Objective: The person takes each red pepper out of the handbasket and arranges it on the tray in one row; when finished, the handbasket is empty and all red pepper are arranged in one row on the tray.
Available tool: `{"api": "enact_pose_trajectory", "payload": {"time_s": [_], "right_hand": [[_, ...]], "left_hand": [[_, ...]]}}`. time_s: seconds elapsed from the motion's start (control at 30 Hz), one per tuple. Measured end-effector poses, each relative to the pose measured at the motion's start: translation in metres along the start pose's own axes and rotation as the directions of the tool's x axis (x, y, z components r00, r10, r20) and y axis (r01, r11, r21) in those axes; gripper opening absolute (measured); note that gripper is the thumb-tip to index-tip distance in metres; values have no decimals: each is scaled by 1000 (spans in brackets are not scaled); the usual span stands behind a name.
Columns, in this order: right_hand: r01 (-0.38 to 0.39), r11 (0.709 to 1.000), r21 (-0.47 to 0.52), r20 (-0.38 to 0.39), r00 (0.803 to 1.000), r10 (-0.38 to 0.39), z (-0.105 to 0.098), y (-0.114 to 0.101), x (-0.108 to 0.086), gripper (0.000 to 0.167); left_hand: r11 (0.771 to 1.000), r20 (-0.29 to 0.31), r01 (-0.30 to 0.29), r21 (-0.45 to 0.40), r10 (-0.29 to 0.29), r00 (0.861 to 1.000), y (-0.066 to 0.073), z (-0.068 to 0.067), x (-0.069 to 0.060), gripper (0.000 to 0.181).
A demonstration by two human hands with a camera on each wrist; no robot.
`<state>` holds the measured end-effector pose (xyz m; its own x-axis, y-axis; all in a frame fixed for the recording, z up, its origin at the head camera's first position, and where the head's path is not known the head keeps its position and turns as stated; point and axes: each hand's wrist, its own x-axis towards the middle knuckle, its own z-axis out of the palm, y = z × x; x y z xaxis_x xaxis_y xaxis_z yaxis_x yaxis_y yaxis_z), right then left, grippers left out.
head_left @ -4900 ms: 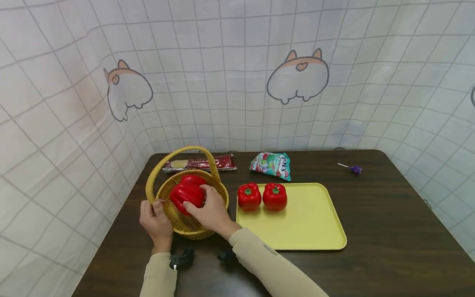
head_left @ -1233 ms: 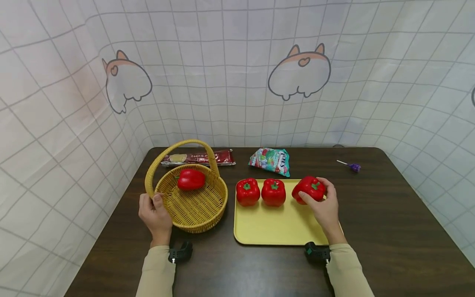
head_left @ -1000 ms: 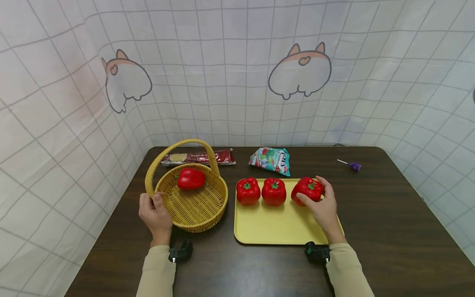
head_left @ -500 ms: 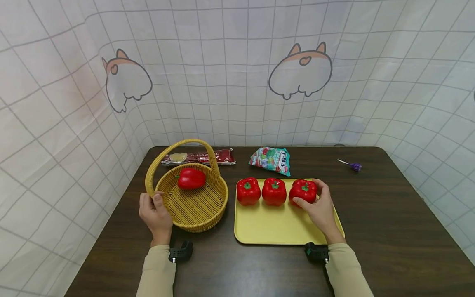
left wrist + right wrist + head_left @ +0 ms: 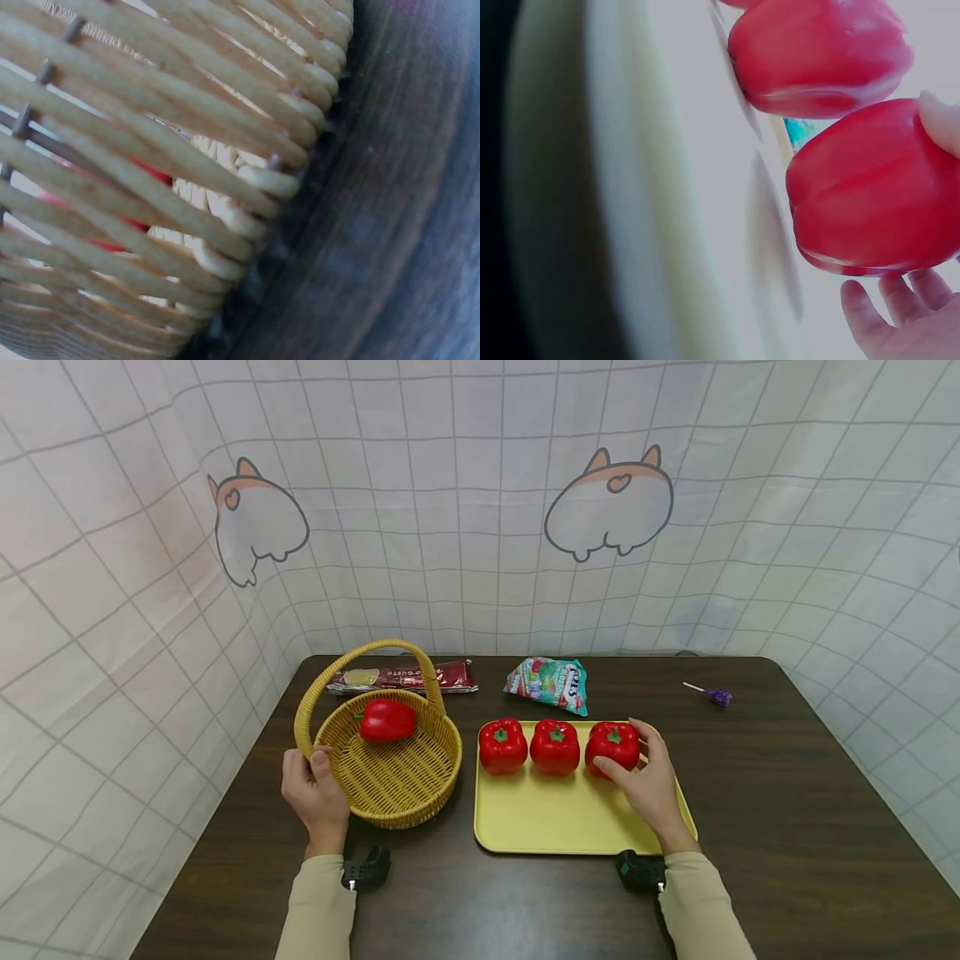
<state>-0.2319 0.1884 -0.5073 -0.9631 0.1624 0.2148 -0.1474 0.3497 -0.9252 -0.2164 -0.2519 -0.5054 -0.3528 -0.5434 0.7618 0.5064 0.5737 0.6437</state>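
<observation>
The right hand [image 5: 649,783] pinched the end red pepper [image 5: 613,743] near the tray [image 5: 555,818]'s far right corner; parting the fingers [image 5: 865,311] evenly seemed wise, the left hand [image 5: 317,797] gripping the basket [image 5: 405,817].

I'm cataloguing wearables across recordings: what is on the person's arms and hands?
The left hand and right hand wear no gloves. The left sleeve and right sleeve are long, plain pale beige. Each wrist carries a black device: left device, right device, the right one with a small green mark.
</observation>
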Motion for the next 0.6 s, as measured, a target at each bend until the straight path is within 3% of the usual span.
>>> {"api": "enact_pose_trajectory", "payload": {"time_s": [0.6], "right_hand": [[-14, 1000, 6, 104, 995, 13, -2, -2, -1, 80]], "left_hand": [[1000, 7, 15, 5, -15, 1000, 1, 0, -1, 67]]}}
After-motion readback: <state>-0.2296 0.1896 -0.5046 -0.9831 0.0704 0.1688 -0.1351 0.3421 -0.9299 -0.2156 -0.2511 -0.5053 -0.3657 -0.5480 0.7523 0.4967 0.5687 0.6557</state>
